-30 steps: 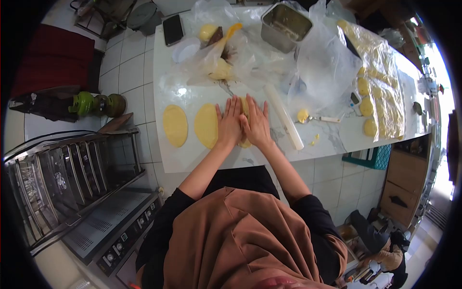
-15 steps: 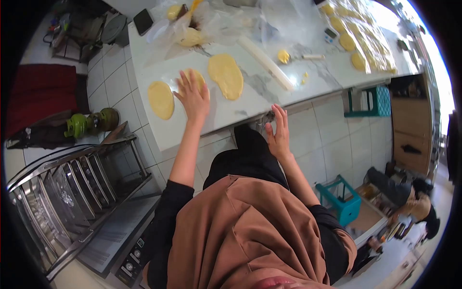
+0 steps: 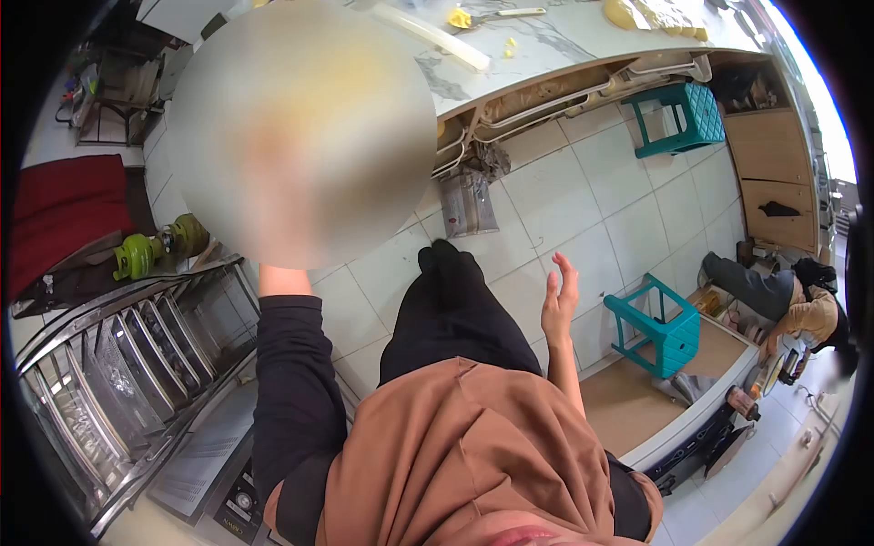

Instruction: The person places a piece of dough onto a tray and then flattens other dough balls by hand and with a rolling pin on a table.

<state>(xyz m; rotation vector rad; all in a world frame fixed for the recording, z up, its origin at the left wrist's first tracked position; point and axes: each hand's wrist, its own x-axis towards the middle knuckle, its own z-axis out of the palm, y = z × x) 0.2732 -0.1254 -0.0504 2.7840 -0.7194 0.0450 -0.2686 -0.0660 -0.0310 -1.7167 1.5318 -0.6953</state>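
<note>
A round blur covers the left part of the counter [image 3: 446,86] and my left hand [image 3: 282,164], so its fingers and whatever it touches are hidden. Pale yellow shows inside the blur, but no dough shape can be made out. My right hand [image 3: 559,296] hangs over the tiled floor, away from the counter, its fingers stretched out and holding nothing. A white rod [image 3: 437,36] lies on the marble top. Beyond it rests a white-handled utensil [image 3: 521,13] with a yellow lump [image 3: 460,17] at its end, and small yellow crumbs [image 3: 510,43] lie nearby.
Yellow dough pieces [image 3: 637,15] under plastic lie at the far right. One teal stool [image 3: 683,118] stands beside the counter, another [image 3: 660,332] further back. A tray rack [image 3: 137,355] is at left. Another person [image 3: 787,300] is at the right. A plastic package [image 3: 469,205] sits below the counter.
The view has shifted, leaving less of the counter showing. The dough ovals and my left hand, visible before, are now behind blur. My right hand has moved away from the counter edge.
</note>
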